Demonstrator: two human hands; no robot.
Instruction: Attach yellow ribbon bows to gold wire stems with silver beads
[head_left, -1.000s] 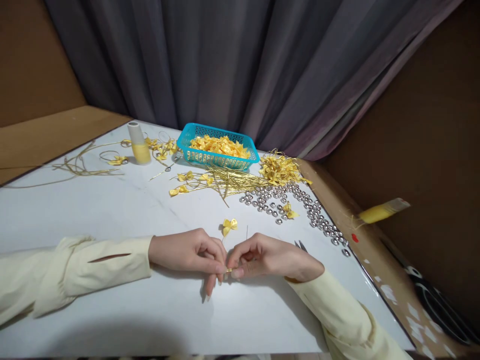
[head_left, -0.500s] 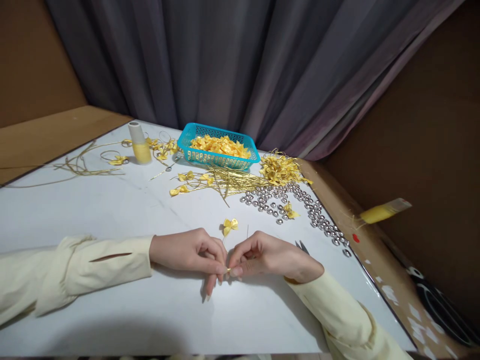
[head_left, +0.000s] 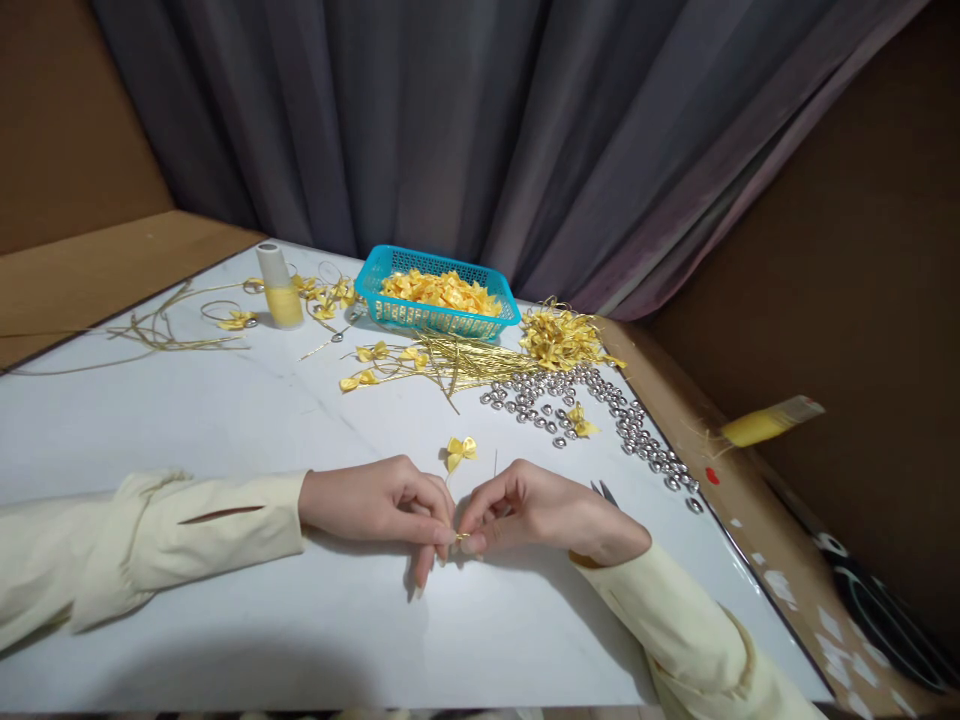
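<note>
My left hand (head_left: 401, 508) and my right hand (head_left: 521, 512) meet tip to tip low over the table, each closed in a pinch. Between the fingertips shows a tiny piece of gold cord (head_left: 462, 537); the rest of it is hidden by the fingers. Just beyond the hands lies a yellow ribbon bow (head_left: 460, 453), and a thin thread runs from it down toward the fingers. A fine needle (head_left: 496, 462) sticks up behind my right hand. Partly covered by that hand are dark pointed scissor tips (head_left: 604, 493).
A blue basket (head_left: 366, 288) full of yellow bows stands at the back. Gold cords (head_left: 480, 362), a bow pile (head_left: 562, 338) and many silver beads (head_left: 649, 447) lie along the right. A yellow thread spool (head_left: 281, 290) stands left; another spool (head_left: 772, 422) and large scissors (head_left: 877, 610) are right.
My right fingertips have shifted slightly right, and a little more gold cord shows between the two pinches. Everything else is the same.
</note>
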